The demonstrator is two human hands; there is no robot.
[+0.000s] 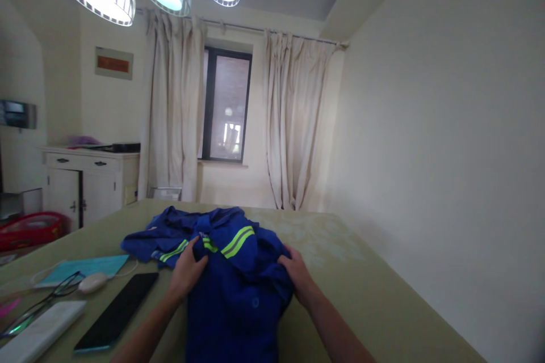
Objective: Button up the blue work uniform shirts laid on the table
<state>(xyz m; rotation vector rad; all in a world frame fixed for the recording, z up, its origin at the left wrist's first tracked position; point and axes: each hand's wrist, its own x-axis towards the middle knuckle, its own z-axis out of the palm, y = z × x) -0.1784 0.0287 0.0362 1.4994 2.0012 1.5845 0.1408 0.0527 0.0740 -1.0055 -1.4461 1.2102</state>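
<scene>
A blue garment point(238, 300) with yellow-green reflective stripes lies bunched on the table and runs down toward the bottom edge of the head view. My left hand point(187, 266) pinches its left side, just below a stripe, with thumb and fingers closed on the cloth. On the opposite side, my right hand point(297, 273) grips the folded right edge of the same garment. Part of the garment spreads out behind my left hand. A small round button shows on its front.
The green table point(340, 289) carries a black phone point(117, 312), a white box-like item point(42, 332), glasses point(55, 295), a white mouse-like object point(92, 282) and a blue mask point(85, 270) at the left. Beyond stand a white cabinet point(123, 176), curtains and a red basket point(36, 229).
</scene>
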